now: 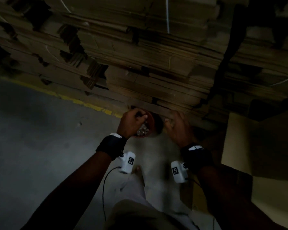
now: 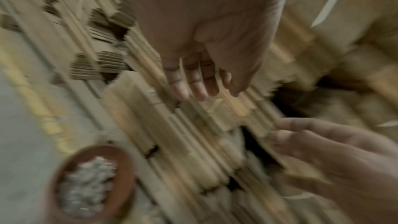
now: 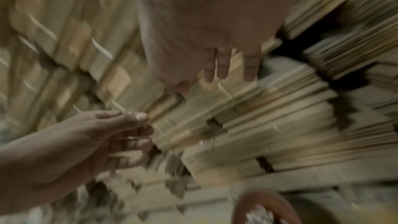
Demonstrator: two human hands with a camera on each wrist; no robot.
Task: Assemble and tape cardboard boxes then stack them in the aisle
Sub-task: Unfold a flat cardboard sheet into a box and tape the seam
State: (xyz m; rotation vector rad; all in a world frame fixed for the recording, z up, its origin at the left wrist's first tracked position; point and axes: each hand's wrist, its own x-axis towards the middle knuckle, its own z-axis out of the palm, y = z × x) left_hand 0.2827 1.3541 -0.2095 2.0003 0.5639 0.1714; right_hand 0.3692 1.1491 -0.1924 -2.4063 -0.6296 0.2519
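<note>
Both hands reach toward the foot of a tall stack of flattened cardboard boxes (image 1: 140, 55) that stands on the concrete floor (image 1: 32, 138). In the head view the left hand (image 1: 131, 122) looks loosely curled, knuckles up, over a round reddish-brown bowl (image 1: 150, 123) with pale, crumpled bits inside; the left wrist view, though blurred, shows its fingers (image 2: 193, 81) fairly straight and pointing at the layered cardboard edges, with nothing plainly gripped, so it reads as relaxed and holding nothing. The right hand (image 1: 178, 128) lies just beside the bowl, against the lowest layers of the stack; in the right wrist view its fingers (image 3: 221, 67) hang straight and spread toward the cardboard, and whether the tips touch it cannot be told through the blur. The bowl sits on the floor at the stack's base, between the two hands. A worn yellow line (image 1: 83, 103) runs along the floor by the bottom edge of the stack, left of the hands. White straps (image 1: 167, 15) bind some of the bundles. A pale cardboard sheet (image 1: 256, 146) lies at the right, near the right forearm.
</note>
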